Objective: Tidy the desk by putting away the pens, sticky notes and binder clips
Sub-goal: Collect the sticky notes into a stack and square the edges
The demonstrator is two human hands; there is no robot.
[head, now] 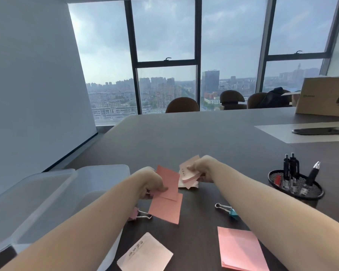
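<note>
A: What sits at 9 o'clock?
B: A clear plastic box (37, 198), resting on the dark table (184, 137) at its left edge.

A: And the left hand?
B: The left hand (150, 182) is near the middle, fingers pressed together on a pink note (169, 183), thumb on top. A second pink note (165, 209) lies just below it at 6 o'clock, partly under the first. A pink clip (139, 214) lies beside the forearm at 7 o'clock from that note.

A: Anything nearer the camera?
B: A pale note with writing (145, 255) at 6 o'clock.

A: The right hand?
B: The right hand (201, 168) is curled around a loose bunch of pale pink notes (188, 176), pinching them just right of the held note. A teal clip (227, 210) lies at 5 o'clock from it, touching the forearm's edge, and a pink pad (241, 249) lies below that.

A: And at 3 o'clock?
B: A black mesh tray (296, 190) with 3 pens (292, 169) standing in it. Far back, a cardboard box (325, 96).
</note>
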